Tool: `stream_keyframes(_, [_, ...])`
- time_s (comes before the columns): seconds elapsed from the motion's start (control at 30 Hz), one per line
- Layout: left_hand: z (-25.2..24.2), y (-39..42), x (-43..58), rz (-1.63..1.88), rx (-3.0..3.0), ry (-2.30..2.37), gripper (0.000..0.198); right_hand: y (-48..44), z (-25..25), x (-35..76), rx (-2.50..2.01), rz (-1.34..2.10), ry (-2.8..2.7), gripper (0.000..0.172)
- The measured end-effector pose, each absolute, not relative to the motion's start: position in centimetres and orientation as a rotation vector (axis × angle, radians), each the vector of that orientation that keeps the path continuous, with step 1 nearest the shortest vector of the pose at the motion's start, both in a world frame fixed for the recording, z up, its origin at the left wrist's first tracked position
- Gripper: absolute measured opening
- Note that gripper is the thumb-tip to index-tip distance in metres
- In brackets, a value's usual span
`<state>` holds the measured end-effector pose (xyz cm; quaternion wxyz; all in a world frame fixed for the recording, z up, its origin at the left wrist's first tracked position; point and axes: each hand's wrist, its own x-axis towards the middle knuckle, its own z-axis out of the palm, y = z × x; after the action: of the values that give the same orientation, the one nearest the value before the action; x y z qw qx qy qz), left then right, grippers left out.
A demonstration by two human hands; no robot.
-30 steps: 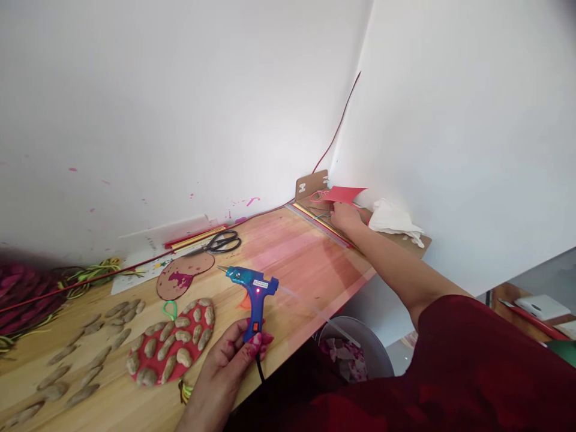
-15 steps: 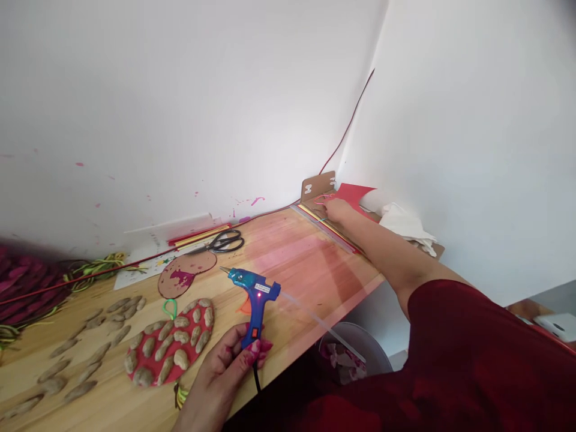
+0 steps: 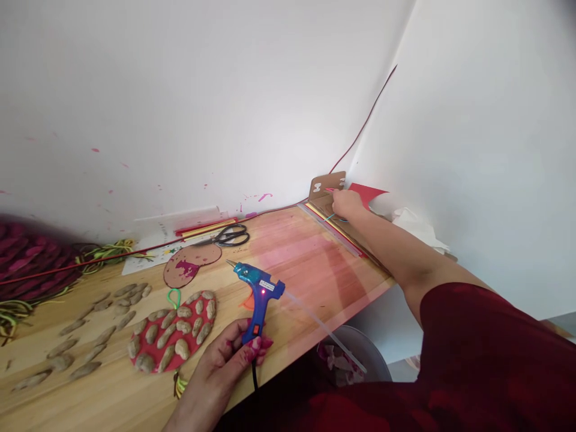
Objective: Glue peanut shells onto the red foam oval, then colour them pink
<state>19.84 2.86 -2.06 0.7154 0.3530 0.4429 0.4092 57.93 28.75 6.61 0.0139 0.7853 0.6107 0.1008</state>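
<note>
My left hand (image 3: pixel 236 354) is closed around the lower handle of a blue glue gun (image 3: pixel 261 294). Its small light glows, its nozzle points left, and a clear glue stick (image 3: pixel 310 315) sticks out behind. At the back corner my right hand (image 3: pixel 348 204) is closed over a cardboard box (image 3: pixel 322 187), with a thin red piece (image 3: pixel 330 190) poking out from its fingers; its kind cannot be made out. Left of the glue gun lies a red heart covered with peanuts (image 3: pixel 173 336), bearing a green loop (image 3: pixel 173 298) on top.
Loose peanuts (image 3: pixel 96 351) lie at the left. Behind the heart are a stained brown heart (image 3: pixel 191 264), black-handled scissors (image 3: pixel 234 235) and coloured sticks (image 3: pixel 207 229). A dark red cord (image 3: pixel 148 247) runs along the wall. Below the table edge stands a bin (image 3: pixel 373 354).
My right hand has lifted slightly in the box, and a thin red piece now shows at its fingertips. The view has shifted a little; my left hand still holds the glue gun.
</note>
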Motion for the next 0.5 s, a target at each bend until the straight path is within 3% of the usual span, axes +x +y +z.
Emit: stream_keyframes(0.5, [-2.7, 3.2, 19.4, 0.88, 0.788, 0.957, 0.044, 28.7, 10.7, 63.9, 3.166, 0.255, 1.814, 0.034])
